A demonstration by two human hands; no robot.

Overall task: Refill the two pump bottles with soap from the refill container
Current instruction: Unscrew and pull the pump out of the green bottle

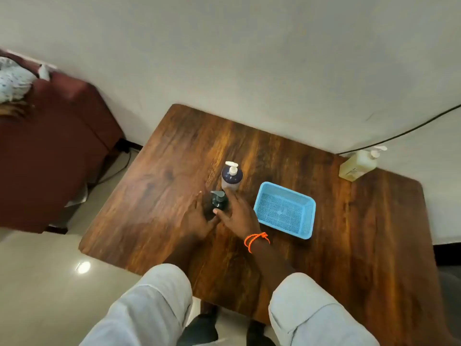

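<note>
On the wooden table (287, 258), both hands, left (199, 218) and right (239, 213), curl their grip around the dark pump bottle (219, 201).

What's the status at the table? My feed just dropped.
Both hands, left and right, wrapped round the dark pump bottle. Second pump bottle upright just behind it. Refill container untouched at far right corner. Blue basket beside, not blocking.
</note>
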